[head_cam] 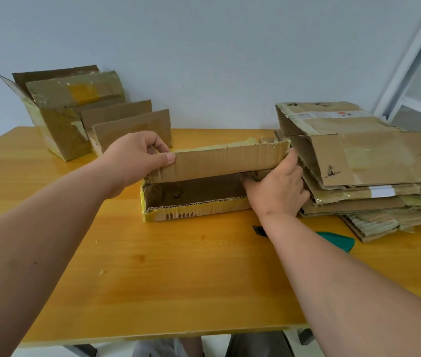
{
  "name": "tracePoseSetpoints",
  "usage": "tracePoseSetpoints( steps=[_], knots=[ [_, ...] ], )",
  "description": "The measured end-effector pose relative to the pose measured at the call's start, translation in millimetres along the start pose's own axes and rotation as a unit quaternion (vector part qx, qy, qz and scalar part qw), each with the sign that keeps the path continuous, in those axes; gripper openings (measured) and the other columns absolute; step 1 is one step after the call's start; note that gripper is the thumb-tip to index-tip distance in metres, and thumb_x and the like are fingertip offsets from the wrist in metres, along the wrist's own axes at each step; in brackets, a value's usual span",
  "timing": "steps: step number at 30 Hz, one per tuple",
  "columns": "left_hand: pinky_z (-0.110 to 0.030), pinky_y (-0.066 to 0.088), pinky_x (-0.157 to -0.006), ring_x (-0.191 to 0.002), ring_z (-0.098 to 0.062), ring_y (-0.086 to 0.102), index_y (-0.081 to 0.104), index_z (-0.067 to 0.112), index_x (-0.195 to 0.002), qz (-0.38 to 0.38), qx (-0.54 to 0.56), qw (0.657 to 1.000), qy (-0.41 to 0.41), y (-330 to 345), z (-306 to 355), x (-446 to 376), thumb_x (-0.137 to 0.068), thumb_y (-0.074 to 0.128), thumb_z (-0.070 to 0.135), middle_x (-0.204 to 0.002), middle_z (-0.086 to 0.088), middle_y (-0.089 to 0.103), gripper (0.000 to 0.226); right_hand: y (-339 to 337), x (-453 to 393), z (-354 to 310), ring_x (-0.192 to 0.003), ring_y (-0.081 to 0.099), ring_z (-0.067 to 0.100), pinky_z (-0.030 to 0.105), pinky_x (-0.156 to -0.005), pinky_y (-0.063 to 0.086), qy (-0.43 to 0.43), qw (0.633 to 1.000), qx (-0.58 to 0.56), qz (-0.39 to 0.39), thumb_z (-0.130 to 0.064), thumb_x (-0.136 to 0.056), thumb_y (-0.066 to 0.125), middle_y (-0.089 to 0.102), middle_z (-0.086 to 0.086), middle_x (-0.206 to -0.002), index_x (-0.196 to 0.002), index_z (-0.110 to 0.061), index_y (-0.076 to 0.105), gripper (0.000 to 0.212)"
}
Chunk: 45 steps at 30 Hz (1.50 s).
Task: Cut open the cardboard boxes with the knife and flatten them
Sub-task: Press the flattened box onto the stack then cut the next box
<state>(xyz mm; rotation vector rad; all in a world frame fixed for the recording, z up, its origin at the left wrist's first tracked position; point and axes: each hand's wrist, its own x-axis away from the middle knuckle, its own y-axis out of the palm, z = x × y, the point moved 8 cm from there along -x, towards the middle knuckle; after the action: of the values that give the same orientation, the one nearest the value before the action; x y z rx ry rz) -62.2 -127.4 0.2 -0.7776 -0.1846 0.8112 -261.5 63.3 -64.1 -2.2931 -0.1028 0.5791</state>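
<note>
A shallow cardboard box (194, 210) with yellow tape stands open in the middle of the wooden table (152, 266). Its long flap (224, 161) is raised. My left hand (134, 158) pinches the flap's left end between thumb and fingers. My right hand (279, 189) grips the box's right end, fingers curled into the opening. The knife (338, 239), with a green handle and dark blade tip, lies on the table behind my right forearm, partly hidden by it.
A stack of flattened cardboard (371, 163) lies at the right, touching the box. Several unflattened boxes (75, 117) stand at the back left against the wall. A white metal frame (415, 60) rises at the far right.
</note>
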Motion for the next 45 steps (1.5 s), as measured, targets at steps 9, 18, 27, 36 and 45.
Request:
tracePoseSetpoints(
  steps=[9, 18, 27, 36, 45],
  knots=[
    [-0.028, 0.041, -0.055, -0.066, -0.016, 0.053, 0.05, 0.025, -0.099, 0.035, -0.074, 0.993, 0.089, 5.5, 14.1, 8.1, -0.099, 0.047, 0.016, -0.08, -0.002, 0.058, 0.009, -17.5, -0.2, 13.4, -0.101, 0.065, 0.029, 0.046, -0.082, 0.054, -0.012, 0.991, -0.118, -0.056, -0.018, -0.094, 0.056, 0.064, 0.008, -0.117, -0.152, -0.022, 0.02, 0.069],
    [-0.049, 0.036, -0.105, -0.116, -0.028, 0.035, 0.048, 0.033, -0.102, 0.053, -0.118, 0.989, 0.072, 9.0, -12.6, 22.9, -0.08, 0.074, 0.028, -0.123, 0.001, 0.038, 0.034, -33.1, 8.7, 10.6, -0.082, 0.047, -0.001, 0.031, -0.085, 0.041, -0.04, 0.971, -0.196, -0.134, -0.023, -0.104, 0.046, 0.051, -0.01, -0.118, -0.148, -0.026, 0.038, 0.045],
    [-0.045, 0.042, -0.1, -0.128, -0.034, 0.027, 0.038, 0.021, -0.117, 0.252, -0.247, 0.935, 0.035, -20.3, -20.8, 16.6, -0.072, 0.079, 0.048, -0.139, -0.004, 0.023, 0.067, -37.2, 14.7, -19.6, -0.099, 0.047, 0.006, 0.011, -0.07, 0.034, -0.072, 0.962, -0.235, -0.117, -0.022, -0.1, 0.054, 0.053, -0.011, -0.114, -0.13, -0.022, 0.056, 0.031],
    [-0.046, 0.053, -0.069, -0.101, -0.038, 0.054, 0.034, 0.015, -0.118, 0.253, -0.24, 0.935, -0.071, -42.9, -38.8, -11.6, -0.07, 0.082, 0.045, -0.124, -0.014, 0.034, 0.074, -45.5, 5.2, -45.4, -0.077, 0.052, -0.012, 0.006, -0.064, 0.038, -0.114, 0.958, -0.251, -0.08, -0.02, -0.097, 0.059, 0.055, -0.023, -0.085, -0.103, -0.024, 0.064, 0.01],
    [-0.047, 0.054, -0.063, -0.077, -0.038, 0.054, 0.033, 0.013, -0.112, 0.252, -0.284, 0.923, -0.064, -48.9, -42.5, -23.5, -0.076, 0.079, 0.037, -0.116, -0.017, 0.037, 0.063, -45.1, 7.1, -48.2, -0.079, 0.052, -0.007, 0.011, -0.069, 0.04, -0.127, 0.956, -0.253, -0.073, -0.019, -0.097, 0.058, 0.056, -0.022, -0.084, -0.102, -0.022, 0.064, 0.008]
  ],
)
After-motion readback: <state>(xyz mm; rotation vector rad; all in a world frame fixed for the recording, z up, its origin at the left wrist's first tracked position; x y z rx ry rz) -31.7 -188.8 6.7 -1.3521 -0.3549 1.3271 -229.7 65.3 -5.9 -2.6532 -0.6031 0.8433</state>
